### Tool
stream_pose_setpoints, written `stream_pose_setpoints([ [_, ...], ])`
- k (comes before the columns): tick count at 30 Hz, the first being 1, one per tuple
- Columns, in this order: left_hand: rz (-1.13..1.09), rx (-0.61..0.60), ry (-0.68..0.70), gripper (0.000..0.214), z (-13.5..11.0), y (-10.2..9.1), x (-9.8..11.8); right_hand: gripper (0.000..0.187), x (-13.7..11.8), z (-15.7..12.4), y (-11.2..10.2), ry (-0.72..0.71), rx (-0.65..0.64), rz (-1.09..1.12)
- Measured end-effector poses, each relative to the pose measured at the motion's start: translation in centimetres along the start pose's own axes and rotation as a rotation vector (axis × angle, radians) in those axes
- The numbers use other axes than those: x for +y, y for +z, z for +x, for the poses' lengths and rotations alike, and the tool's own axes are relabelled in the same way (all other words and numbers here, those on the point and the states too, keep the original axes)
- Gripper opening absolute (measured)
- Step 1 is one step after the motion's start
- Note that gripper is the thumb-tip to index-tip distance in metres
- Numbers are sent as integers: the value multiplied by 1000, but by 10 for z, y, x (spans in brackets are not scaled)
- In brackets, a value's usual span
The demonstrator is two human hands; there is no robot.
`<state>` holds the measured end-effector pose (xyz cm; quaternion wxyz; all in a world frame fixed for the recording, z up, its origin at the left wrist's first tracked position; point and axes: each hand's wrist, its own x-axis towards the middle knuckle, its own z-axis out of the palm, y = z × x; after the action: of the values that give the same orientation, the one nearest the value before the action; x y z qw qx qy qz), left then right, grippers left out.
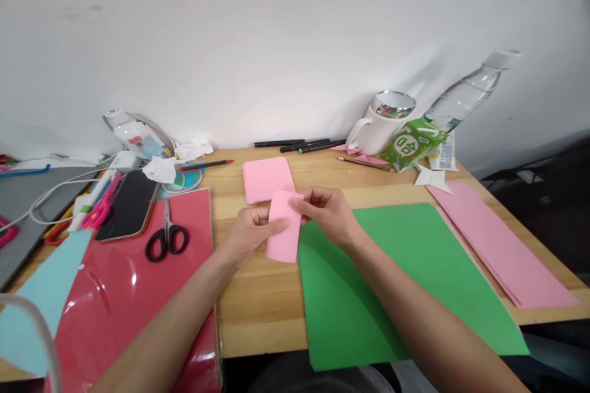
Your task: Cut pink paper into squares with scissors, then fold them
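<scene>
Both hands hold a small pink paper rectangle (284,234) just above the wooden desk (258,301). My left hand (251,234) grips its left edge, thumb lying across the front. My right hand (328,212) pinches its upper right corner between thumb and fingers. A stack of similar pink paper pieces (266,178) lies right behind it. A large green paper sheet (415,276) lies under my right forearm.
Black scissors (166,237) rest on a glossy red sheet (133,295), beside a phone (129,206) and a light blue paper (41,295). Long pink strips (502,245) lie at right. Markers (299,144), a white mug (380,121), a green packet (412,143) and a bottle (465,95) line the wall.
</scene>
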<state>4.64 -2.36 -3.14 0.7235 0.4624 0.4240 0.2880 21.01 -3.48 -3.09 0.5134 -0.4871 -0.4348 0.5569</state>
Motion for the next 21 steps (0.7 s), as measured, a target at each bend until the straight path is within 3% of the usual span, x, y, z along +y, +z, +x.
stream_pose_setpoints([
  [13,-41,-60,-80,27,0,-3,1,35,2,0,0,9,30,-7],
  [21,-12,-88,-56,31,2,-5,-2,36,3,-1,2,-79,59,-68],
])
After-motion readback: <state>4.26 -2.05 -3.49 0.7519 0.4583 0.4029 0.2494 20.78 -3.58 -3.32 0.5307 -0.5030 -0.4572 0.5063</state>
